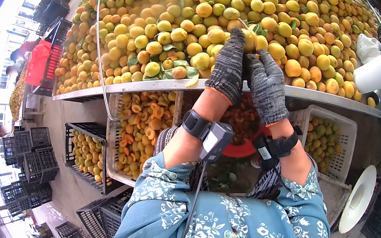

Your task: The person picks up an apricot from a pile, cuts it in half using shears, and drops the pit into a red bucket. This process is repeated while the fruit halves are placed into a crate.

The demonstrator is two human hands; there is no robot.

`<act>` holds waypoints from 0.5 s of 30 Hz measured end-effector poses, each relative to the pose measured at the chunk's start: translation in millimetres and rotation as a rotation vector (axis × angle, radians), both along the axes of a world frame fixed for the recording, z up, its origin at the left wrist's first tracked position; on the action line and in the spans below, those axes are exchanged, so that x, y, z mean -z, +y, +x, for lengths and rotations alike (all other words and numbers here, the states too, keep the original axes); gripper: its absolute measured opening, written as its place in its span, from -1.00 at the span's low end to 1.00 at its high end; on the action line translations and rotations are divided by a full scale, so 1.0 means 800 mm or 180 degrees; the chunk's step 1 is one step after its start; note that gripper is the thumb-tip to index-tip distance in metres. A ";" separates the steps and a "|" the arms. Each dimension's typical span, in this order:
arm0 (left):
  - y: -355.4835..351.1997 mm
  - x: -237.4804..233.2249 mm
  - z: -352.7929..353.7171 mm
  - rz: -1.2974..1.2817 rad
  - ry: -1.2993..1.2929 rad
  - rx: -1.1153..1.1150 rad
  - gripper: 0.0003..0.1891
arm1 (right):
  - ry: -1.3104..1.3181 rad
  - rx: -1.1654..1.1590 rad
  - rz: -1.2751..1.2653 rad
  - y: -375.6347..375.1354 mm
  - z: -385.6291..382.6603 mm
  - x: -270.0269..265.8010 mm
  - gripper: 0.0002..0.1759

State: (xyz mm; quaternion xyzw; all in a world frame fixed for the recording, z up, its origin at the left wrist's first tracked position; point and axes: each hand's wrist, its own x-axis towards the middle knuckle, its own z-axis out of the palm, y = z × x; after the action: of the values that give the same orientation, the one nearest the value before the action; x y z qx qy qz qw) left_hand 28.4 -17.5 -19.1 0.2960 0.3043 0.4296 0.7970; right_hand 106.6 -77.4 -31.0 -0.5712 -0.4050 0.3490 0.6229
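Both my hands wear grey knitted gloves and meet over the front edge of a large heap of apricots (179,34). An apricot (249,42) sits between their fingertips. My left hand (231,65) is closed, its fingers reaching along the apricot's left side. From below and the right, the bent fingers of my right hand (267,85) press against the same fruit. A thin curved sliver shows just above it; I cannot make out what it is. Green leaves lie among the fruit nearby.
A metal rim (157,86) edges the heap. Below it stand a crate of halved apricots (110,165), a red tub (239,150) with dark reddish pieces, and a white crate (348,146) of apricots. A white bucket (377,72) stands right; black crates (40,163) are stacked left.
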 end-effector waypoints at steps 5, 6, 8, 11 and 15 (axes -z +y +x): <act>0.012 -0.006 -0.019 0.0966 0.0582 -0.0052 -0.71 | 0.0765 -0.0141 -0.0162 -0.005 0.000 -0.014 -0.65; 0.012 0.000 -0.019 0.0959 0.0573 -0.0060 -0.71 | 0.0756 -0.0147 -0.0169 -0.005 0.001 -0.013 -0.65; 0.010 0.002 -0.017 0.2095 0.0894 -0.0437 -0.74 | 0.0464 -0.0306 -0.0144 -0.006 0.002 -0.013 -0.65; 0.016 0.009 -0.020 0.1195 0.0379 -0.0227 -0.75 | 0.0126 -0.0128 -0.0220 -0.004 0.002 -0.015 -0.65; 0.013 0.002 -0.023 0.1233 0.0243 -0.0282 -0.67 | -0.0213 -0.0114 -0.0052 -0.006 0.001 -0.009 -0.66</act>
State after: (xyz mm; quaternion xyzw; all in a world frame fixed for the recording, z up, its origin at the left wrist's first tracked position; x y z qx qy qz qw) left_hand 9.9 -6.8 -20.8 0.4461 0.2588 0.5032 0.6934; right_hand 107.6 -81.8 -23.6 -0.5803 -0.4329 0.3441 0.5979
